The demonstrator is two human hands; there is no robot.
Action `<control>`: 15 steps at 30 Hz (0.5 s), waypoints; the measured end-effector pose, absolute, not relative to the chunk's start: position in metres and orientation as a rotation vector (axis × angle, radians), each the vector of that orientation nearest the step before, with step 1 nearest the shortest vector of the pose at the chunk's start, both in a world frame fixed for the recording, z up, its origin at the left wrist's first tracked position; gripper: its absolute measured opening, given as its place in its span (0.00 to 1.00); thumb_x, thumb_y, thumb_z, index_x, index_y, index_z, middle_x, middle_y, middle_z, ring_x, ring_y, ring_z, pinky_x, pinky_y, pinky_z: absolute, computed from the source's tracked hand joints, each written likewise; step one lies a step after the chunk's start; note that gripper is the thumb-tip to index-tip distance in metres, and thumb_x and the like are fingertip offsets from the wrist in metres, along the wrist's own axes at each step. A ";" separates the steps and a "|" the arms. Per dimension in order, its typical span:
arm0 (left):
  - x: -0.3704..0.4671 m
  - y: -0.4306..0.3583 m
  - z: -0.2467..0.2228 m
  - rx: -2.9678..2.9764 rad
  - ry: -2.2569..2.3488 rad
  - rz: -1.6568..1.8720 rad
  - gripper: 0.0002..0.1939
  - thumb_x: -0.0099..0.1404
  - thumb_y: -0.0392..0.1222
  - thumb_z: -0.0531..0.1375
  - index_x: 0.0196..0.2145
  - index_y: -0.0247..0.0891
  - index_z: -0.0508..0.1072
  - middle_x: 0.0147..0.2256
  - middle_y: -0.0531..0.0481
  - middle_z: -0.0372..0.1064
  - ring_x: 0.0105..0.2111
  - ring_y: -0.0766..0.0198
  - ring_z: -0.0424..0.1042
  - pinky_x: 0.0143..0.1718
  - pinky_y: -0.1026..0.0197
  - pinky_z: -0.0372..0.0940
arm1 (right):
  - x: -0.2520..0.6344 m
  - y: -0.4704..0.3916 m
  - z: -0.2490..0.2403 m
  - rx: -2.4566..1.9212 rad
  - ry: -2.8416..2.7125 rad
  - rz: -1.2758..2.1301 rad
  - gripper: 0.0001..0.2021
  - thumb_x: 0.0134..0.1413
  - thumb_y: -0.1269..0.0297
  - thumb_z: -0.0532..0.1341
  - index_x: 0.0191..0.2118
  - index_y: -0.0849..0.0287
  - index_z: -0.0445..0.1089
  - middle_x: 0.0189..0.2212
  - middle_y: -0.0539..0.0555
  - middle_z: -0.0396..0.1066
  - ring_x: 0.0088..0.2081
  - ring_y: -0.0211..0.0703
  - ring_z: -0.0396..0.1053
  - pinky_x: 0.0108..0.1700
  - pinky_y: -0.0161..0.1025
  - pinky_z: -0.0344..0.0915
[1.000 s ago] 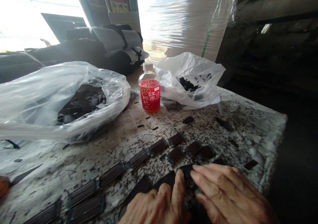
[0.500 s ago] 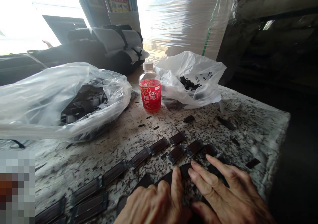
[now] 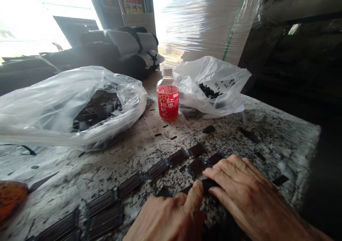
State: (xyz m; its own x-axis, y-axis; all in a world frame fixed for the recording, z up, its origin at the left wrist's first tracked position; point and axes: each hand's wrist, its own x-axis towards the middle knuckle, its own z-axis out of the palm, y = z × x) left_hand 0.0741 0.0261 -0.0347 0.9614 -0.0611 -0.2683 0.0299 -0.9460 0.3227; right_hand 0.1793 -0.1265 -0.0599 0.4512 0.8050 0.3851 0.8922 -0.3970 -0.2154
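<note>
Both my hands rest at the near edge of a speckled table (image 3: 278, 141). My left hand (image 3: 171, 218) lies knuckles up, its thumb against a dark flat strip (image 3: 207, 184) that runs under both hands. My right hand (image 3: 245, 194) lies flat with its fingers bent over the same strip and over the small dark rectangular pieces there. A row of dark rectangular pieces (image 3: 157, 169) joined end to end runs from the hands toward the lower left; a second short row (image 3: 103, 221) lies nearer me. How firmly either hand holds the strip is hidden.
A big clear plastic bag (image 3: 53, 105) full of dark pieces lies at the left. A smaller white bag (image 3: 213, 87) with dark scraps sits behind right. A red-labelled bottle (image 3: 167, 98) stands between them. An orange object (image 3: 10, 196) lies at the left edge. Shrink-wrapped cartons (image 3: 203, 20) rise behind.
My right hand drew its fingers in and now covers the dark pieces it had spread toward. My left thumb shifted slightly right on the strip. The view has swung a little.
</note>
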 end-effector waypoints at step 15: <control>0.076 0.031 -0.023 2.780 0.228 -0.397 0.08 0.63 0.33 0.49 0.39 0.43 0.62 0.26 0.58 0.71 0.24 0.63 0.72 0.21 0.65 0.53 | 0.201 -0.124 -0.054 -2.232 -1.242 0.365 0.07 0.46 0.72 0.59 0.30 0.50 0.64 0.27 0.43 0.69 0.28 0.37 0.67 0.31 0.34 0.61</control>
State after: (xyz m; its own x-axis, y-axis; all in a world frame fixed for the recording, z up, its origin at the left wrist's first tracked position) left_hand 0.0761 0.0307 -0.0230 0.9485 0.1105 -0.2967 0.2002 -0.9354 0.2916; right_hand 0.2010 -0.1245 -0.0541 0.5352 0.8442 0.0303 0.6934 -0.4186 -0.5865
